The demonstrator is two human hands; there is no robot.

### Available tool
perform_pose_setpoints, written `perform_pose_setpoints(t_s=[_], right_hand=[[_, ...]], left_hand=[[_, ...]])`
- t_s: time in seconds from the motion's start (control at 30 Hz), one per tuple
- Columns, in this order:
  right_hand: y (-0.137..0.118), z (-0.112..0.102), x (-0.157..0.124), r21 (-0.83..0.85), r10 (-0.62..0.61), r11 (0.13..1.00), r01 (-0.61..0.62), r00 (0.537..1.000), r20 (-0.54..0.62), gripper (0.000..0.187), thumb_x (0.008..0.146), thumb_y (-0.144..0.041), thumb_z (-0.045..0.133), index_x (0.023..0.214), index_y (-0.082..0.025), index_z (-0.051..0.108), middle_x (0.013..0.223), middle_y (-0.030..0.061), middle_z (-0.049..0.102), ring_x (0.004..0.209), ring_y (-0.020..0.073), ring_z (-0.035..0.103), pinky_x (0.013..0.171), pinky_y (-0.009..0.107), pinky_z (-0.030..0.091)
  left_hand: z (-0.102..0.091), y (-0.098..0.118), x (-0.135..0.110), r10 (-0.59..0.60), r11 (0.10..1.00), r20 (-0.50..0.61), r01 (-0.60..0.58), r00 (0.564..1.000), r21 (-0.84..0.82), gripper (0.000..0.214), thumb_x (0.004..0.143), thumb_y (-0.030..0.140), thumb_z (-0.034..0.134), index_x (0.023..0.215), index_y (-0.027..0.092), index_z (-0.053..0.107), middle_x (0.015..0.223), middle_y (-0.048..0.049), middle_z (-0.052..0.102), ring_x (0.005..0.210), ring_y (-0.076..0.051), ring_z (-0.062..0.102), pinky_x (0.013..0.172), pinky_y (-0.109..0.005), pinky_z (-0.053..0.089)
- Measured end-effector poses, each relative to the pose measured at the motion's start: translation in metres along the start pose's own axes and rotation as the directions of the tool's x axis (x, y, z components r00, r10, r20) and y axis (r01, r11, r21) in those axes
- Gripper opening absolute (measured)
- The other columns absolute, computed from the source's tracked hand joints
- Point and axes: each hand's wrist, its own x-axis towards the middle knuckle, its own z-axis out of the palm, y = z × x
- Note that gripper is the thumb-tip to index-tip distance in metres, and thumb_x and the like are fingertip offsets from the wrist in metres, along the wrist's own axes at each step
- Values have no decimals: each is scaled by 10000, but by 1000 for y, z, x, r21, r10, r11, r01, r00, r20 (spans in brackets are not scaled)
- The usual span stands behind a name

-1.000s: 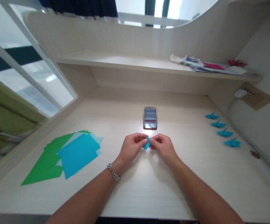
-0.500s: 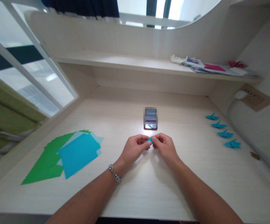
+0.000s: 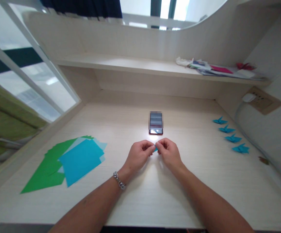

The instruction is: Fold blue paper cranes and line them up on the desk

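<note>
A small folded piece of blue paper (image 3: 156, 149) shows between my fingertips, mostly covered by them. My left hand (image 3: 139, 154) pinches it from the left, thumb and fingers closed together. From the right, my right hand (image 3: 169, 152) pinches the same piece. Both hands meet over the middle of the desk, just in front of a phone (image 3: 156, 123). Several blue folded paper cranes (image 3: 232, 138) stand in a row at the right. To the left lie blue paper sheets (image 3: 82, 160), partly on top of green paper sheets (image 3: 40, 174).
A shelf (image 3: 130, 66) runs along the back, with papers (image 3: 218, 69) on its right end. A white plug (image 3: 248, 97) sits in the wall socket (image 3: 264, 100), and its cable (image 3: 237, 118) runs down the desk's right side. A window (image 3: 33, 71) borders the left.
My fingertips have shifted on the blue paper; it now shows lower between them, with less of it in sight. The whole view has moved slightly. The sheets, cranes and phone stay put.
</note>
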Motion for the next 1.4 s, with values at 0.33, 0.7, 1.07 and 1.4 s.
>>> perform_pose_setpoints(t_s=[0.33,0.7,1.07,1.4], right_hand=[[2,-6,2,23,-2,1000,0,996,88,222,789,-370,626,686,-174,610,573,-9,578,540,132,524,529,252,400],[-9,-16,2,224,164,950,-216,959,230,307,720,-465,703,784,-165,700,680,33,655,621,153,598,552,253,473],[-9,-8,-2,374,135,906,-201,971,195,278,593,-307,814,821,-172,734,805,58,721,709,172,634,703,313,494],[-4,-6,-1,337,87,934,-121,990,114,281,596,-320,817,837,-187,759,872,76,750,819,228,673,815,384,501]], left_hand=[[-4,0,1,22,1000,-20,-21,1000,15,200,827,320,616,814,151,723,695,-48,681,586,-134,562,541,-241,454],[-12,1,4,77,997,-34,-76,996,33,191,766,307,703,916,196,743,822,-61,730,691,-173,643,617,-272,509],[-6,-1,7,-3,979,-109,-19,994,-201,178,736,280,736,823,134,681,784,-55,706,705,-159,647,695,-290,531],[-3,1,6,-4,971,-87,-17,996,-237,163,719,274,752,805,140,717,864,-80,728,795,-180,659,790,-323,525]])
